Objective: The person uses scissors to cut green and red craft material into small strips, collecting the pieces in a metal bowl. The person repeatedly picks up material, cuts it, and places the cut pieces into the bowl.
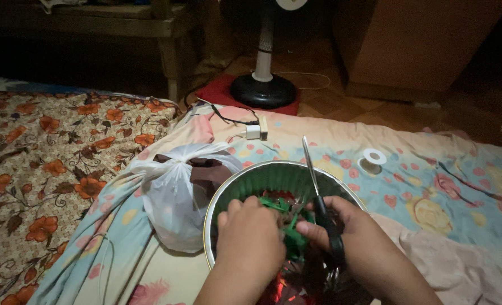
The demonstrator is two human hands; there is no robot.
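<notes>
The 2 hands work over a round metal bowl (279,169) that stands on a bed covered with a pale floral sheet (431,186). The left hand (250,234) reaches down into the bowl, its fingers curled closed around green pieces of material (287,217); how firmly this grip holds them I cannot tell, because the back of the hand hides the fingertips. The right hand (341,226) has its grip closed on the black handles of a pair of scissors (318,186). The long metal blades point up and away from the person, above the far rim of the bowl, and they look shut together. Red shiny pieces (285,291) lie in the near part of the bowl, under the wrists.

Just beside the bowl, on its left, a white plastic bag (174,195) is tied at the top, with something dark inside. Behind it, a white charger with a black cable (255,131) lies on the sheet. A small roll of white tape (373,156) lies to the right of the blades. A standing fan with a black base (263,89) is on the floor beyond the bed. A brown blanket with orange flowers (47,158) covers the left side.
</notes>
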